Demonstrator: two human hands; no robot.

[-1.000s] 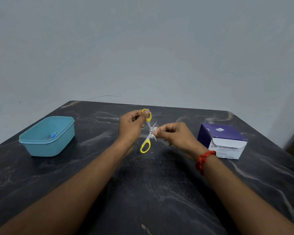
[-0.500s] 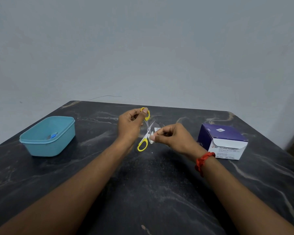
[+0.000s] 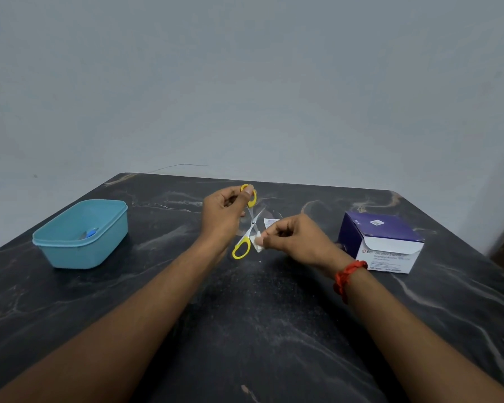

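1. Teal tub (image 3: 79,254), well left of the scissors (image 3: 253,223): one small blue item (image 3: 90,233) inside
2. Purple-and-white swab box (image 3: 381,242), well right of the scissors: contents hidden
3. Scissors, above the table (image 3: 245,330): spread into an X, one yellow loop high, one low; one blade points up-right, the other down
4. Your left hand (image 3: 221,216): fingers curled round the upper loop
5. Your right hand (image 3: 297,237): pinches a white pad (image 3: 258,243) against the scissors' lower blade
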